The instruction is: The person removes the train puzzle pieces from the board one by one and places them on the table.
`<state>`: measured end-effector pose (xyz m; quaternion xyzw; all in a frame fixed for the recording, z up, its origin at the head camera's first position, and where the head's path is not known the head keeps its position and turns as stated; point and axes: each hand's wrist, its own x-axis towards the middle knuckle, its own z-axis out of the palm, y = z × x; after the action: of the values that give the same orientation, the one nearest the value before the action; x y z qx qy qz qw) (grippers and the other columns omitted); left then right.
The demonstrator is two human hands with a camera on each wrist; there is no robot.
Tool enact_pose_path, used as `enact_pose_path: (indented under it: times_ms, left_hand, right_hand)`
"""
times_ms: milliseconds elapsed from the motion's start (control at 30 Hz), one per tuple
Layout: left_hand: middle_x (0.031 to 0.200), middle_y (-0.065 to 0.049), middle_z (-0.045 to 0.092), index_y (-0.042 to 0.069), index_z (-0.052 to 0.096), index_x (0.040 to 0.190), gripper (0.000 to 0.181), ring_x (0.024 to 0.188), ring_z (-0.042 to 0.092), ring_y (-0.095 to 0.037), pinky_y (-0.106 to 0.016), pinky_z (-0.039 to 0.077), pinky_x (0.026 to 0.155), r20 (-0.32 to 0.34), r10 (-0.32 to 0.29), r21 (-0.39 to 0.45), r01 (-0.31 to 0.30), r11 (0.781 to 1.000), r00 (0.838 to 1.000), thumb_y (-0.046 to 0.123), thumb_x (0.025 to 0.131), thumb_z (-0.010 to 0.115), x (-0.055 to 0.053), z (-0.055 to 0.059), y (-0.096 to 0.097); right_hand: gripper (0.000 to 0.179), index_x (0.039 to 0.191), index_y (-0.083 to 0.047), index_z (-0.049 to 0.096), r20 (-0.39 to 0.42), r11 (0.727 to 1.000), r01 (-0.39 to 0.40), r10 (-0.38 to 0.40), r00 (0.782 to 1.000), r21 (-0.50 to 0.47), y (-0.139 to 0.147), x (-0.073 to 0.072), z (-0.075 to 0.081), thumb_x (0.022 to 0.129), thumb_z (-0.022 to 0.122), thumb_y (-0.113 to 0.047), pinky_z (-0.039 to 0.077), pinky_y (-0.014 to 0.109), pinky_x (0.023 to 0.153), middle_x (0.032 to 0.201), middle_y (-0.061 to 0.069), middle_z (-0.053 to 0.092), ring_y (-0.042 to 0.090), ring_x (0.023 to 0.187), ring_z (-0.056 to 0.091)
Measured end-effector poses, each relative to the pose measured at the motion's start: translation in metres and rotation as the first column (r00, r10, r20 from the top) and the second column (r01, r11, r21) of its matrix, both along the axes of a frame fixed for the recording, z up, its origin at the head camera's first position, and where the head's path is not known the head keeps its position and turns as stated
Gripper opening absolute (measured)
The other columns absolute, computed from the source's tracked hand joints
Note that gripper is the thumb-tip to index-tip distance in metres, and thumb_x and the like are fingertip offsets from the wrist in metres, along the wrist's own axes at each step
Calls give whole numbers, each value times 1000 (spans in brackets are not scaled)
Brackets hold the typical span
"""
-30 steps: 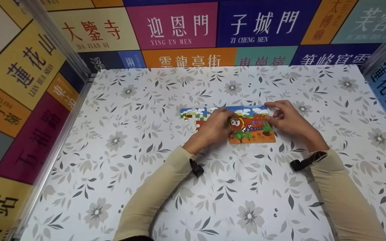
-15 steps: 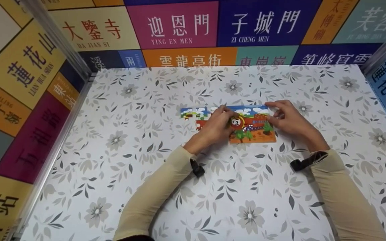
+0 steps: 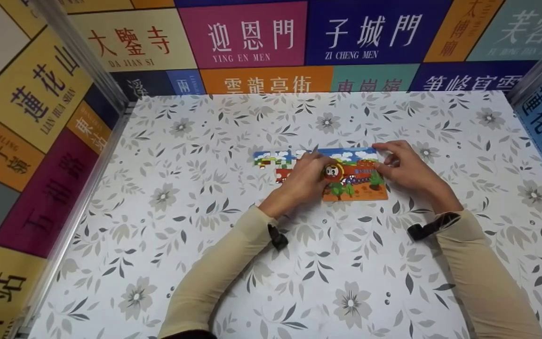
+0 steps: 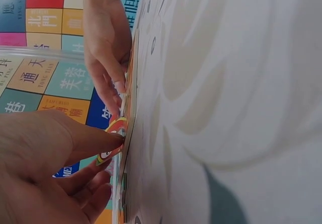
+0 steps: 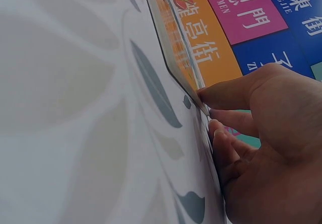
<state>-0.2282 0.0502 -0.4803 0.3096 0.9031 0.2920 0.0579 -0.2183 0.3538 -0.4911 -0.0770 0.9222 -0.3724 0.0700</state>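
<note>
A colourful jigsaw puzzle (image 3: 365, 190) with a cartoon train scene lies flat on the table. Its left part (image 3: 266, 157) has a stepped, jagged edge. My left hand (image 3: 304, 179) reaches over the puzzle's middle. Between thumb and fingers it pinches a jigsaw piece (image 4: 114, 131) with a red and yellow train face, tilted against the surface in the left wrist view. My right hand (image 3: 405, 165) is at the far right corner, thumb on the right edge and forefinger at the top. In the right wrist view, the thumb and fingers (image 5: 226, 95) grip the puzzle's corner. The left hand hides part of the puzzle.
The table (image 3: 252, 282) has a white cover with grey flowers and leaves. Panels with coloured sign blocks (image 3: 243, 35) stand at the back and both sides. Black wrist cameras (image 3: 278, 237) sit at the cuffs.
</note>
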Motion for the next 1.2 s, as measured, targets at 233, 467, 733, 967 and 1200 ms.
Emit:
enact_pose_path:
  times_ms: [233,467,733,967,1200]
  left_hand:
    - [131,-7,68,13,73,140,39,127,58,-25,-37,48,111,-35,-35,-16,35,999,999,11,102,75,-2,-1,-1]
    - [133,-8,67,17,73,142,37,128,56,-26,-39,47,112,-87,-57,-72,51,996,995,12,105,69,-2,-2,-1]
    - [131,-5,63,21,75,132,29,124,53,-24,-38,45,106,-98,-76,-98,67,993,992,32,106,71,0,-2,-2]
    - [134,-5,66,20,74,136,32,126,55,-25,-39,47,106,-133,-95,-115,80,990,987,33,107,69,-2,-4,-4]
    - [132,-6,70,16,74,135,33,123,61,-26,-40,50,103,-180,-102,-91,86,992,978,34,108,68,-6,-5,-4]
  right_hand:
    - [59,163,-11,48,25,1000,7,-7,1000,5,0,-1,0,107,67,-19,43,25,88,158,24,37,30,113,56]
    - [60,163,-12,48,38,1000,23,-23,999,2,-1,-2,0,107,67,-18,45,34,94,160,23,36,31,115,56]
    - [59,162,-8,49,4,1000,1,-1,1000,-10,-1,-1,-1,107,68,-16,43,17,87,158,27,36,28,110,56]
    - [61,164,-11,48,12,1000,2,-2,1000,6,-1,-2,0,107,68,-18,44,21,89,159,26,35,29,113,57]
    - [61,164,-12,47,27,1000,13,-13,1000,11,-1,-2,0,107,68,-19,45,28,92,160,25,35,32,115,57]
